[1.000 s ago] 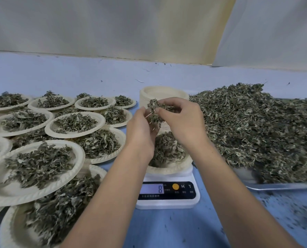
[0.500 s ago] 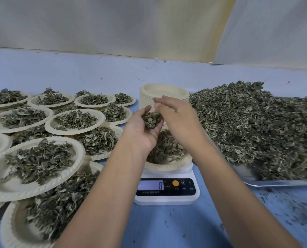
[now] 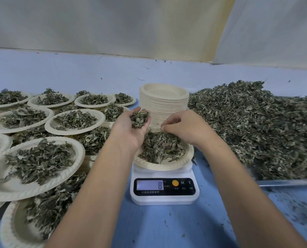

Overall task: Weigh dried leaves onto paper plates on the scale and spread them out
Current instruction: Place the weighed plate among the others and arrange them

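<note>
Beige paper plate [image 3: 164, 166] on white scale [image 3: 164, 196], leaf pile [image 3: 160, 146] in it, display reads 8. Left hand [image 3: 129, 134] palm-up at plate's 11 o'clock, fingers cupping loose leaves [image 3: 139, 118]. Right hand [image 3: 185, 126] at 1 o'clock, knuckles up, fingertips pinched; contents unclear.

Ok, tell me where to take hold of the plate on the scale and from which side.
I'd take the plate by its near rim, coming from the front. That edge is bare of leaves and flares up off the scale, so fingers can probably slide beneath with the thumb on top. Keep the grip level: the pile is loose and heaped.
</note>
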Motion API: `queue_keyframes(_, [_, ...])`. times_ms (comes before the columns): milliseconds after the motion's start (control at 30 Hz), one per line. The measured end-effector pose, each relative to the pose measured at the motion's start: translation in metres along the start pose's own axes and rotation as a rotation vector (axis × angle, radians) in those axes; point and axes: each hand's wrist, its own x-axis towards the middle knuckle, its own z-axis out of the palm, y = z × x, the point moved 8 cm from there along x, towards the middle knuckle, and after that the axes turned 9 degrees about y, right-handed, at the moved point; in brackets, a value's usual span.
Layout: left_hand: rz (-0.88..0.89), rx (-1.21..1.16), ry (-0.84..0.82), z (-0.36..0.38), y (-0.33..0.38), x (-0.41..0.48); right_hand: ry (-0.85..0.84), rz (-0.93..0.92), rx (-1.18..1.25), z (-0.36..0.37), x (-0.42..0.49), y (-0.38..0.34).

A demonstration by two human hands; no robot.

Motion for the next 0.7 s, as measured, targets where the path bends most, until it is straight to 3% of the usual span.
queue_keyframes(333, [-0.035, -0.017, 0.001, -0.001, -0.005, 0.002, -0.143, 0.038, -0.095, 0.012, -0.007, 0.001])
queue_keyframes(567, [-0.054, -0.024, 0.02, -0.005, -0.006, 0.005, -0.062, 0.054, -0.032, 0.003, -0.005, 0.0])
queue_keyframes(700, [-0.048, -0.008, 0.033, -0.006, -0.006, 0.006, -0.015, 0.093, 0.12, -0.004, -0.003, 0.001])
